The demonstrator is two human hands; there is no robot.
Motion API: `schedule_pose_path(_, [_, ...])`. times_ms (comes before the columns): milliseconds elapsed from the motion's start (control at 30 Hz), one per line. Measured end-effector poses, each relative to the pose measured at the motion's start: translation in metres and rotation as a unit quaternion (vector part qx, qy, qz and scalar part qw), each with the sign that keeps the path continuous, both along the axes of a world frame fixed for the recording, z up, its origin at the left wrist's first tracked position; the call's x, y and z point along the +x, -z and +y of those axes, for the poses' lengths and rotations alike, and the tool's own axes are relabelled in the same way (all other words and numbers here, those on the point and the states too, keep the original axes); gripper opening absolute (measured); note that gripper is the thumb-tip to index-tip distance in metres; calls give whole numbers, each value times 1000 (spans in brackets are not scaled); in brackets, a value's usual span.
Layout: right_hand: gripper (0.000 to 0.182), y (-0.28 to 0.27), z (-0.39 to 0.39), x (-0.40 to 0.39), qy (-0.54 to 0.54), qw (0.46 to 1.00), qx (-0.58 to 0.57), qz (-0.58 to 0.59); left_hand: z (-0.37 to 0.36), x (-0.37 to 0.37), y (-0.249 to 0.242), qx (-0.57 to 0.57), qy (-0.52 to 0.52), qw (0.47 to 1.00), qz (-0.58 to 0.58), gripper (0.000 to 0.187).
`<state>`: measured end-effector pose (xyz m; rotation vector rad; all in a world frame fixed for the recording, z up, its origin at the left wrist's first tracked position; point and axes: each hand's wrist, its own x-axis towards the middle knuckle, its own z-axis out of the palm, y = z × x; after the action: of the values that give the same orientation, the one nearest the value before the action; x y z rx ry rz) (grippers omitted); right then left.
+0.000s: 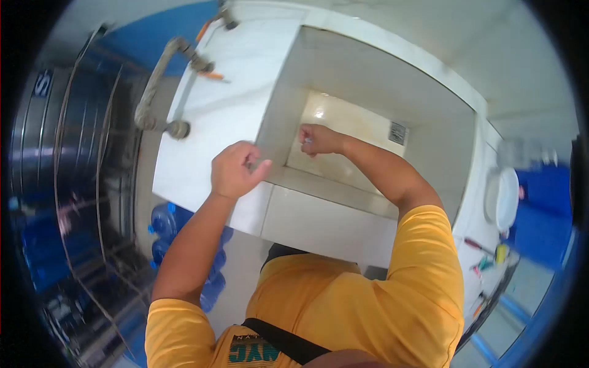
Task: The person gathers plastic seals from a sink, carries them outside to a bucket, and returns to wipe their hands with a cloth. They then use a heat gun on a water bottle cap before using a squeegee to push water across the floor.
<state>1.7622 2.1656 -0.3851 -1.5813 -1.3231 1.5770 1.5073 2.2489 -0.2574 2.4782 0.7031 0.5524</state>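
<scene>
Above the white tiled counter (215, 116), at the near left corner of a deep tiled basin (362, 52), is my left hand (236, 170). Its fingers curl loosely, the thumb stands apart from them, and I see nothing held. My right hand (320, 140) hangs inside the basin, over its pale, stained floor (343, 110). Those fingers are closed together; a small pale spot shows between them, too small to name. A metal drain grate (397, 132) lies in the basin's far right corner.
A pipe with fittings (150, 92) rises at the counter's left edge. Large blue water bottles (162, 221) stand below left, beside a wire rack (101, 184). On the right are a white bowl (504, 197), a screwdriver (478, 246) and a blue container (543, 208).
</scene>
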Motion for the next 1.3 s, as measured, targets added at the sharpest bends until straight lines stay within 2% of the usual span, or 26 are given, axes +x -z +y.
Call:
schedule_pose_path(67, [16,-51,-20,11,83,996,11,42,-4,-1,-1,-24,-48,998,11,23])
schedule_pose_path(133, [22,-93,-60,20,161,980,18,117,-14,-4,-7,-38,-48,997,38,24])
schedule_pose_path(267, [24,-183,-140,7,361,926,32,105,-23,1,-10,-19,-73,995,65,28])
schedule_pose_path(300, [24,-191,-158,0,374,921,33,107,-23,0,-11,-18,-59,996,67,28])
schedule_pose_path(367, [24,-199,-188,-11,465,876,67,108,-27,-5,-12,-22,-49,996,75,30])
schedule_pose_path(467, [23,-186,-218,-14,511,852,59,93,-30,-6,-14,-7,-42,996,79,30])
schedule_pose_path(600, [21,-182,-220,-5,516,853,29,73,-31,-1,-11,-10,-54,993,103,29])
schedule_pose_path(700, [20,-162,-197,14,477,877,8,60,-24,2,-5,9,-53,994,99,28])
schedule_pose_path(767, [22,-142,-168,31,388,921,-11,6,-19,5,-4,17,-35,994,106,27])
schedule_pose_path(800, [22,-123,-151,39,375,927,-22,15,-19,5,-1,10,-49,992,119,27])
schedule_pose_path(867, [23,-78,-111,59,260,962,-86,-17,-14,8,3,27,-35,996,75,27])
schedule_pose_path(900, [23,-58,-91,62,245,965,-92,-9,-11,9,4,23,-49,995,85,27])
schedule_pose_path(933, [22,-36,-71,60,155,979,-60,-122,-10,10,4,31,-37,995,83,27])
schedule_pose_path(967, [22,-16,-55,57,62,971,-24,-230,-9,10,5,37,-23,996,80,27])
schedule_pose_path(1000, [22,5,-42,54,50,974,-27,-221,-7,10,7,31,-33,995,91,27])
schedule_pose_path(1067, [23,46,-19,48,-88,951,1,-298,-2,9,10,41,-12,996,79,26])
schedule_pose_path(1167, [20,125,0,36,-160,932,57,-321,2,9,8,14,-16,997,75,28])
schedule_pose_path(1300, [21,153,24,-3,-248,907,71,-331,2,6,2,-23,-22,995,91,25])
